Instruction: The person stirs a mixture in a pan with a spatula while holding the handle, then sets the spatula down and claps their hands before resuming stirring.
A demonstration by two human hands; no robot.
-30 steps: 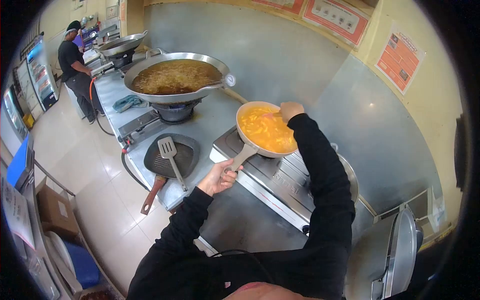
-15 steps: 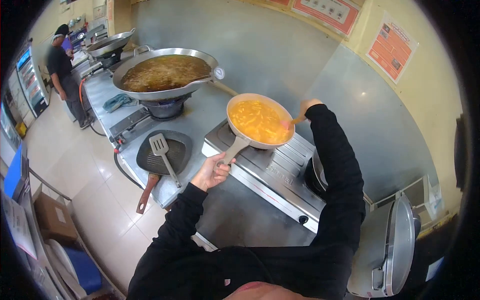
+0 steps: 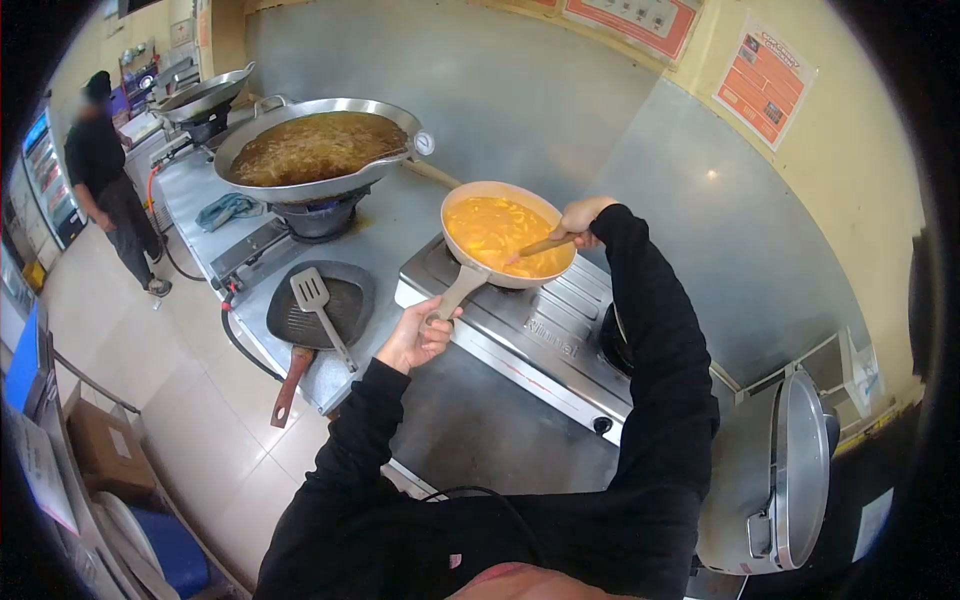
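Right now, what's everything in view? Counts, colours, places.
Frying pan: 1, cream, over stove
Food: 1 batch, orange, in frying pan
Stirring utensil: 1, brown, in food
Stove: 1, silver, centre
Woks: 2, silver, upper left
Grill pan: 1, dark, left of stove
Slotted turner: 1, grey, on grill pan
Cloth: 1, teal, near woks
Posters: at least 2, orange, upper right
Box: 1, brown, lower left
Pot: 1, silver, lower right
Distant person: 1, dark-clothed, upper left
Left hand: 1, black-sleeved, on frying pan's handle
Right hand: 1, black-sleeved, gripping stirring utensil
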